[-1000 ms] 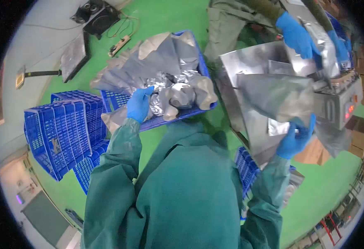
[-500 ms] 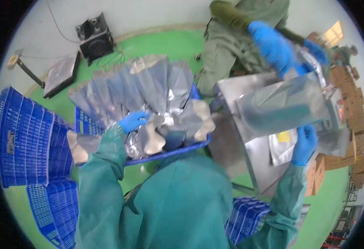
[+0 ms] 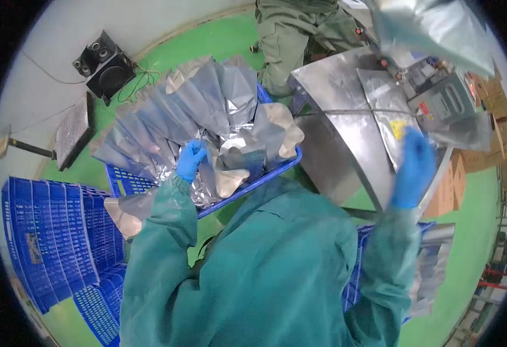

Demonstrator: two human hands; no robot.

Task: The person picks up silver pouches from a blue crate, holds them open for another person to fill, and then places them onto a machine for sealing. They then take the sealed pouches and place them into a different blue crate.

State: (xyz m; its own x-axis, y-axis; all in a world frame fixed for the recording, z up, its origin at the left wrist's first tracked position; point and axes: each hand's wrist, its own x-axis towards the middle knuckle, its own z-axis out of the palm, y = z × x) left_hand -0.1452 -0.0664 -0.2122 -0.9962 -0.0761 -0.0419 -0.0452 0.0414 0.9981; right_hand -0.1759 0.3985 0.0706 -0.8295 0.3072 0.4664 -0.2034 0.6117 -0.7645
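My left hand (image 3: 190, 160), in a blue glove, is among the silver foil bags (image 3: 172, 110) packed in a blue plastic crate (image 3: 247, 189). Its fingers are closed in a pinch at the edge of a foil bag (image 3: 206, 173). My right hand (image 3: 413, 168), also gloved, is smeared by motion over the right side of the metal table (image 3: 348, 139); its fingers cannot be made out. Just beyond it, a flat silver pouch (image 3: 383, 110) with a yellow label lies on the table. Another large silver bag (image 3: 438, 29) is raised at the top right, partly out of view.
A co-worker's legs (image 3: 291, 40) are behind the table. A grey machine (image 3: 447, 104) stands at its far right, with cardboard boxes (image 3: 444, 188) beyond. Blue crates (image 3: 57, 237) are stacked at the left; another crate (image 3: 354, 266) is by my right arm. Speakers (image 3: 106, 69) sit on the floor.
The large bag over the table has gone up to the top right, and the co-worker's gloved hands have left view. My left hand's fingers have curled in. The view has turned.
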